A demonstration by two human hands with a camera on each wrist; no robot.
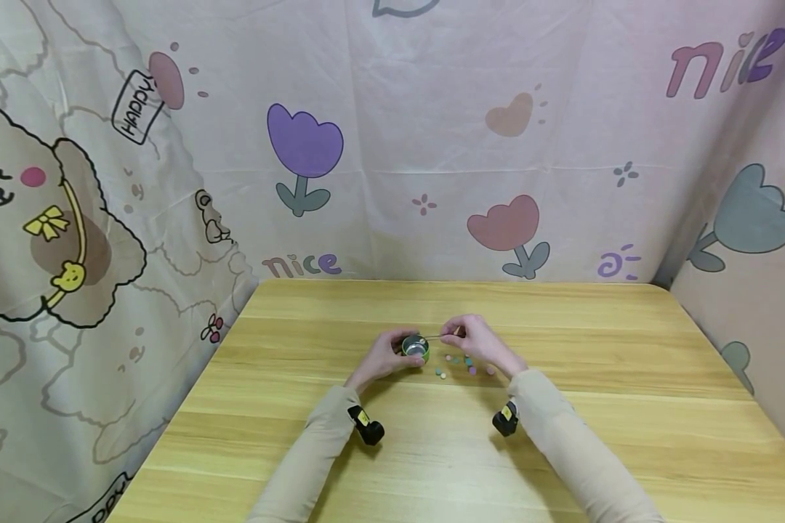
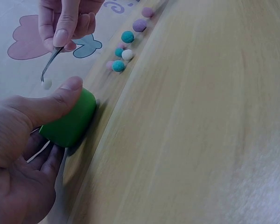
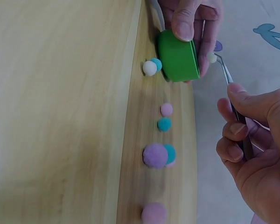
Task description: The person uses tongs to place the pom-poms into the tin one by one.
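Note:
My left hand (image 1: 382, 356) holds a small green cup (image 3: 177, 60) with a shiny metallic inside, thumb on one side and fingers on the other. The cup stands on the table. In my right hand (image 1: 480, 343) is a pair of bent-tip tweezers (image 3: 227, 77), pinched between thumb and fingers. A small white pompom (image 3: 211, 57) is at the tweezers' tip, over the cup's mouth. Beside the cup lie several loose pompoms, among them a white one (image 3: 149, 68), a teal one (image 3: 164, 124), a purple one (image 3: 155, 155) and a pink one (image 3: 154, 213).
The wooden table (image 1: 432, 450) reaches back to a printed cloth (image 1: 399, 145) hung behind it and at both sides. The loose pompoms lie in the area between the cup and my right forearm. A black wrist camera (image 1: 368, 428) sits at my left sleeve.

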